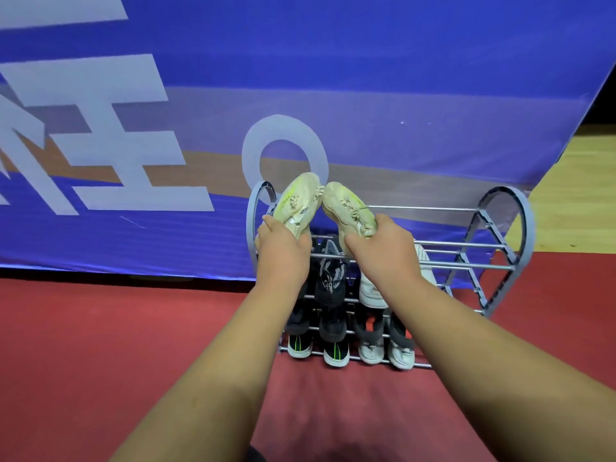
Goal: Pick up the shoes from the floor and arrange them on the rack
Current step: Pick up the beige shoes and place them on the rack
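Both hands are busy: the left hand (283, 248) grips one pale shoe (300, 201) and the right hand (383, 253) grips the other pale shoe (346, 208), toes raised and touching just beyond the fingers. The pair hangs over the top rails of the rack (466, 245), so the placing step seems in hand. Next, both soles likely need lowering flat onto those rails, side by side, before letting go. Below the hands, dark shoes (330, 271) and white shoes (401, 353) fill the lower tiers. Under the arms lies a red floor (133, 328). Beyond the hands hangs a blue banner (366, 61), with wooden floor (583, 181) past the right hand.
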The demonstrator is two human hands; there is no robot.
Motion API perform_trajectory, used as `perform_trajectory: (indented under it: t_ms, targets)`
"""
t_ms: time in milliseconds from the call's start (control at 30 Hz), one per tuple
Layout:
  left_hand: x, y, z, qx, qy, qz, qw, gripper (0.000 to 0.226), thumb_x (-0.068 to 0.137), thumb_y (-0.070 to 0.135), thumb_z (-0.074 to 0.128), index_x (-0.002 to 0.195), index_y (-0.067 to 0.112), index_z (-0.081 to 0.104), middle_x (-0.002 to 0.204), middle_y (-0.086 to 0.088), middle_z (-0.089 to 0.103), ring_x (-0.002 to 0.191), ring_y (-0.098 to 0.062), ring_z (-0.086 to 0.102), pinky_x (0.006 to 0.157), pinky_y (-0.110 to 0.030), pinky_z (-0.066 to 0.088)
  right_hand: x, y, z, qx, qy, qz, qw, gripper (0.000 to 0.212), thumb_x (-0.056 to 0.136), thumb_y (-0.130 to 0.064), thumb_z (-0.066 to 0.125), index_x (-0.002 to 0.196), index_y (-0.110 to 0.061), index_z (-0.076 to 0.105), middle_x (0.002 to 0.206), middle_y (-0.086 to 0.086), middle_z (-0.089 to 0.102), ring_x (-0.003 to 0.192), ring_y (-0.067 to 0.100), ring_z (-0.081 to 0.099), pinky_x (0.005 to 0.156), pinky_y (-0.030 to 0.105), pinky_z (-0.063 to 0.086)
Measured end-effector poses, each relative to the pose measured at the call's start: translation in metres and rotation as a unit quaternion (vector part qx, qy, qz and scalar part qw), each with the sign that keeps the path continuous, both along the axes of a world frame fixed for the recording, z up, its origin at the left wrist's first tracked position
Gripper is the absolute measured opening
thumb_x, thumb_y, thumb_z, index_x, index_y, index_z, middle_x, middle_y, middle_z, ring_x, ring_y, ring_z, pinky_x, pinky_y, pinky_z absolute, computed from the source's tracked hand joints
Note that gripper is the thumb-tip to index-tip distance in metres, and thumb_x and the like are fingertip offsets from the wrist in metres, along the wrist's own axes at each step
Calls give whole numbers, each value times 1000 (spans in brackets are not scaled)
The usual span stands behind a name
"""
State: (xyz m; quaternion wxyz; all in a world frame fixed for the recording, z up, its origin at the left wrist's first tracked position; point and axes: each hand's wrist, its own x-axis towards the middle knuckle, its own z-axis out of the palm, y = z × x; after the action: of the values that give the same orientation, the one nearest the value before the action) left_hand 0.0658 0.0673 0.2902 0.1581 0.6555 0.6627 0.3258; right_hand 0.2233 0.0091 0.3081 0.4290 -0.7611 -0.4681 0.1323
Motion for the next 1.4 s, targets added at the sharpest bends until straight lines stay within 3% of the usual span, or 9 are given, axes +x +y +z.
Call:
perform_trajectory:
  t_ms: [300, 400, 567, 767, 867, 967, 1133, 1267, 1400]
  targets:
    - [19, 53, -40, -9, 32, 40, 999, 91, 103, 41, 56, 161, -6, 4, 160, -22, 30, 147, -38, 30, 120, -46, 32, 2, 75, -47, -2, -2, -43, 999, 45, 78, -59, 56, 101, -21, 65, 91, 0, 70, 88, 29, 65, 77, 42, 58]
    - [17, 65, -53, -7, 17, 29, 999, 91, 102, 40, 59, 162, -4, 7, 161, -21, 28, 150, -37, 26, 122, -45, 28, 2, 88, -59, -31, -30, -34, 998, 49, 73, -58, 53, 99, -18, 64, 92, 2, 67, 91, 31, 63, 77, 40, 57]
    - [6, 75, -68, 6, -7, 24, 1000, 97, 98, 49, 63, 163, 0, 10, 161, -19, 29, 149, -36, 30, 118, -48, 36, -8, 86, -77, -70, -113, 26, 991, 67, 77, -54, 72, 125, -10, 54, 115, 8, 56, 113, 31, 49, 90, 40, 45]
    - [-12, 81, -75, -37, -52, -48, 997, 96, 80, 47, 68, 158, 18, 19, 156, -5, 28, 145, -31, 33, 111, -53, 43, -8, 88, -91, -19, -92, 57, 994, 60, 66, -62, 63, 113, -25, 57, 102, -2, 58, 103, 24, 52, 86, 39, 51]
    - [-17, 81, -75, -46, -41, -59, 996, 104, 86, 50, 68, 164, 21, 5, 166, -4, 19, 151, -27, 25, 115, -50, 39, -9, 90, -95, -14, -79, 83, 993, 63, 61, -65, 68, 112, -30, 58, 103, -5, 61, 103, 21, 54, 87, 41, 54]
    - [-20, 79, -76, -21, -44, -56, 997, 97, 85, 60, 65, 160, 20, 17, 160, -8, 31, 144, -30, 38, 109, -52, 46, -5, 88, -98, -14, -84, 95, 992, 75, 59, -72, 70, 120, -30, 58, 110, -6, 62, 109, 21, 54, 93, 44, 53]
    - [-24, 65, -80, -15, -34, -47, 998, 95, 88, 34, 77, 160, 14, 18, 158, -11, 35, 139, -30, 45, 105, -48, 50, -3, 80, -88, -43, -76, 108, 990, 94, 56, -80, 72, 131, -25, 55, 122, -2, 60, 118, 21, 53, 99, 44, 50]
    - [-32, 43, -78, -20, -48, -45, 998, 87, 89, 17, 71, 160, 12, 21, 157, -11, 35, 137, -33, 48, 103, -43, 51, -3, 57, -84, -68, -102, 117, 985, 91, 66, -64, 80, 137, -18, 48, 129, 5, 57, 124, 28, 52, 103, 44, 47]
    - [-32, 12, -55, -96, -13, -9, 995, 93, 92, 24, 69, 160, 2, 10, 159, -20, 27, 141, -40, 38, 111, -49, 43, -9, 8, -86, -51, -120, 71, 989, 69, 88, -41, 71, 144, -9, 46, 136, 11, 54, 130, 31, 49, 109, 45, 43]
